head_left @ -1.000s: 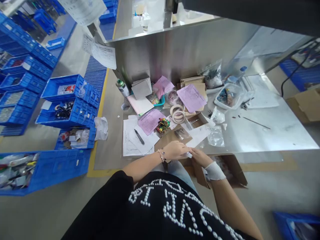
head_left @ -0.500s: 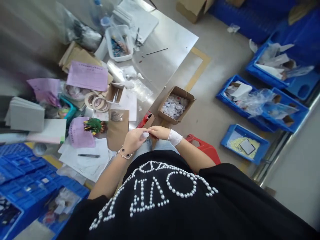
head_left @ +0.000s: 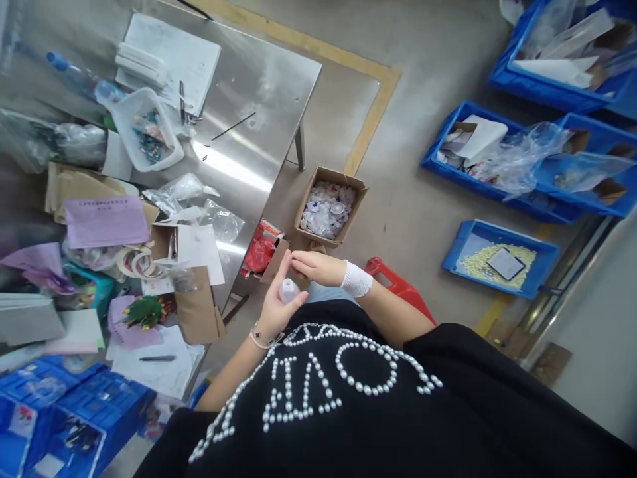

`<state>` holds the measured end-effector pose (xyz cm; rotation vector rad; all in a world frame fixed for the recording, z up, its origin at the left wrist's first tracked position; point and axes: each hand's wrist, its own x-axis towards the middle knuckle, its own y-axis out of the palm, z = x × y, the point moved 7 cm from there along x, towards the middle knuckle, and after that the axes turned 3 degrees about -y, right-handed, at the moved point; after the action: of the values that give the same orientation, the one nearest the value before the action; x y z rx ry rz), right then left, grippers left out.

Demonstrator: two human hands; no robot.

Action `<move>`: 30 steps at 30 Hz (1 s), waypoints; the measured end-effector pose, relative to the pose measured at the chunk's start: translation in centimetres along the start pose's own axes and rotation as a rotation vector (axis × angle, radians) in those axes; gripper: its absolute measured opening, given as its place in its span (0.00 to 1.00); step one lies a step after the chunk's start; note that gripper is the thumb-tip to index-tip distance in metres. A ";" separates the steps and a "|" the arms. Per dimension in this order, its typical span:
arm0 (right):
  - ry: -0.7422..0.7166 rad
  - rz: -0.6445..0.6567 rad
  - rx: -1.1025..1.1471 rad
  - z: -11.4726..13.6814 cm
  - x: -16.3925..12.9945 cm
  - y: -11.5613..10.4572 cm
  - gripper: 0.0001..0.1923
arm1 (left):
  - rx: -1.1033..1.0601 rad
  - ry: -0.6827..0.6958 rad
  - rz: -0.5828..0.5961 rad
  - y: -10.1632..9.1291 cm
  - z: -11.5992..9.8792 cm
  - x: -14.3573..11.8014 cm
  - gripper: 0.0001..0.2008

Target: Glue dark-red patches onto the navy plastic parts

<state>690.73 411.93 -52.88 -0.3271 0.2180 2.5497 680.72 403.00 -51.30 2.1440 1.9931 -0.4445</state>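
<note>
i see my left hand [head_left: 279, 302] just in front of my black shirt [head_left: 378, 405], palm up, with a small white cap [head_left: 288, 290] lying in it. the fingers are loosely curled around the cap and one finger points up toward 12 o'clock. my right hand [head_left: 314, 265] is just beside it at about 1 o'clock, with a white band [head_left: 356, 279] on the wrist. its fingertips are pressed together near the tip of that raised finger, but i cannot tell if they pinch anything. a bracelet [head_left: 261, 337] sits on my left wrist. at 12 o'clock from my hands an open box [head_left: 330, 207] stands on the floor, full of small white bits. a red bag [head_left: 259, 249] lies just left of it, by the metal table [head_left: 259, 113]. the table fills the 10 o'clock side, with papers, tape rings [head_left: 137, 262] and a clear tub [head_left: 146, 129] on it. blue bins [head_left: 497, 255] sit on the floor at 2 o'clock.
</note>
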 end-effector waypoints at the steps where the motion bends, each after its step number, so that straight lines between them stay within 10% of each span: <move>1: -0.014 0.023 -0.013 0.6 -0.4 -1.1 0.13 | 0.004 -0.002 0.008 0.8 -0.4 0.7 0.43; 13: -0.143 0.312 0.099 2.5 -1.6 -5.3 0.19 | 0.282 0.102 -0.008 2.2 -3.6 3.5 0.34; 30: -0.150 0.221 0.004 3.7 0.5 1.6 0.17 | 0.302 0.137 -0.084 -2.2 -2.8 -1.6 0.33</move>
<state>688.73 411.72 -49.32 -0.1143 0.2132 2.7762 678.70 402.66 -47.98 2.3263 2.2210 -0.6671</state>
